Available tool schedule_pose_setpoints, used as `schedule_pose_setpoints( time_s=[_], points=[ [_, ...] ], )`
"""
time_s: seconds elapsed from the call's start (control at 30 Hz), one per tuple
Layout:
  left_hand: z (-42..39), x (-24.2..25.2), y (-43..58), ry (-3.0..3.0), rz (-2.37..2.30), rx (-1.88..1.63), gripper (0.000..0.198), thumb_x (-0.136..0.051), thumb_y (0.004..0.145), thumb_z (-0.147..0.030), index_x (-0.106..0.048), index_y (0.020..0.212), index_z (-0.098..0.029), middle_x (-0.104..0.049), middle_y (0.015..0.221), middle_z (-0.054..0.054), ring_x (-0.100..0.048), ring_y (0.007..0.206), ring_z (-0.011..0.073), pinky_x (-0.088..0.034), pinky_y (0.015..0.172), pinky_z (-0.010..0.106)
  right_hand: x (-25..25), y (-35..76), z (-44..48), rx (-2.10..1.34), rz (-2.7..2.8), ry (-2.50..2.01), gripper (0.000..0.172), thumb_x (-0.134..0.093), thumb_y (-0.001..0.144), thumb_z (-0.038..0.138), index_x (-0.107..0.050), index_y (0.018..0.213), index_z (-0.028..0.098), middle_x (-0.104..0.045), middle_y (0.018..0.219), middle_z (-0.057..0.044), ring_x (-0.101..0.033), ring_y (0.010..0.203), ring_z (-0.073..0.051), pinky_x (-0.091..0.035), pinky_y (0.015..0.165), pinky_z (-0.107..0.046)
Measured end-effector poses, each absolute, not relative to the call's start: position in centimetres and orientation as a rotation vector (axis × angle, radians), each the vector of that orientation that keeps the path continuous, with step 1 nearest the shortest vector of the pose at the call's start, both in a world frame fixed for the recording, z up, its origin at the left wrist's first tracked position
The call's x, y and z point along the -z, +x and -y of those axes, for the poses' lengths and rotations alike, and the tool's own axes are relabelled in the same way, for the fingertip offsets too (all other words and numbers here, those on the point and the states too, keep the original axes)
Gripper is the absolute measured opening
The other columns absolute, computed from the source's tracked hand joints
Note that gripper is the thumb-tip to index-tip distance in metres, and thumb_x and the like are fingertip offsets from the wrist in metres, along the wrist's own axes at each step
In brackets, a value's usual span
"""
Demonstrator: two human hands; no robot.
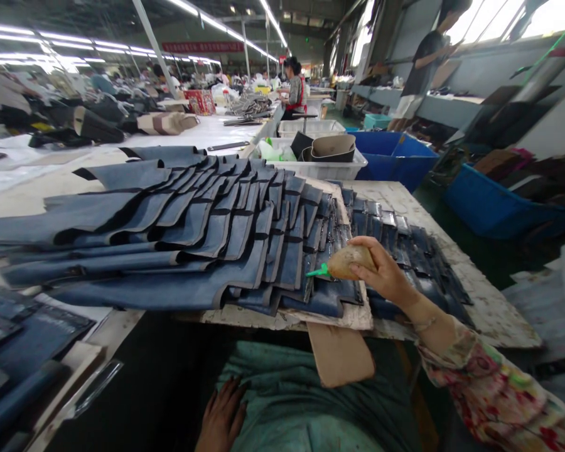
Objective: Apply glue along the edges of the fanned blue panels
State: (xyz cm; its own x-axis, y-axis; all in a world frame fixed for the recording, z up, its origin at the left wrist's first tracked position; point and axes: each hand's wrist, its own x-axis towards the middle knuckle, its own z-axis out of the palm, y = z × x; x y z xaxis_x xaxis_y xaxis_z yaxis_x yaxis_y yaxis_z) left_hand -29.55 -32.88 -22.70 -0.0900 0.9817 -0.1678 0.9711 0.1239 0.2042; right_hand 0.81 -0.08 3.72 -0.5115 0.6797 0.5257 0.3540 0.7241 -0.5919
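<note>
My right hand [381, 267] is closed round a yellowish squeeze bottle [349, 262] with a green nozzle [318, 271] that points left. The nozzle is over the right-hand ends of overlapping blue panels with dark edging [240, 251], where shiny, wet-looking strips show. My left hand [224, 411] lies flat with its fingers stretched out on the green cloth [282, 395] over my lap, holding nothing. A tan board [341, 355] juts out below the table edge between my hands and the panels.
More blue panels [405, 251] overlap on the right of the table, and others [23, 333] lie at lower left. Behind stand a white crate [311, 168] and a blue bin [390, 157]; another blue bin [494, 204] is at right. Other people work farther back.
</note>
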Motion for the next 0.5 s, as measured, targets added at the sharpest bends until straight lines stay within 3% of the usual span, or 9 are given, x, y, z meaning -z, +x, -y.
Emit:
schedule_pose_setpoints(
  time_s=[0.33, 0.5],
  points=[
    [31.9, 23.1, -30.1, 1.797, -2.098, -0.105, 0.040, -0.036, 0.087, -0.036, -0.055, 0.121, -0.032, -0.048, 0.131, 0.002, -0.044, 0.123, 0.0229, -0.036, 0.102, 0.050, -3.3, 0.3, -2.7, -0.359, 2.091, -0.808, 0.037, -0.056, 0.082, 0.036, -0.044, 0.113, 0.021, -0.050, 0.110, -0.009, -0.049, 0.106, -0.022, -0.041, 0.094, -0.042],
    [32.1, 24.4, -30.7, 1.841, -2.079, -0.095, 0.040, -0.035, 0.087, -0.036, -0.054, 0.122, -0.033, -0.047, 0.132, 0.001, -0.044, 0.123, 0.0211, -0.039, 0.101, 0.045, -2.9, 0.3, -3.5, -0.344, 2.094, -0.784, 0.037, -0.055, 0.082, 0.035, -0.043, 0.114, 0.021, -0.050, 0.111, -0.009, -0.048, 0.106, -0.022, -0.041, 0.094, -0.042]
  ],
)
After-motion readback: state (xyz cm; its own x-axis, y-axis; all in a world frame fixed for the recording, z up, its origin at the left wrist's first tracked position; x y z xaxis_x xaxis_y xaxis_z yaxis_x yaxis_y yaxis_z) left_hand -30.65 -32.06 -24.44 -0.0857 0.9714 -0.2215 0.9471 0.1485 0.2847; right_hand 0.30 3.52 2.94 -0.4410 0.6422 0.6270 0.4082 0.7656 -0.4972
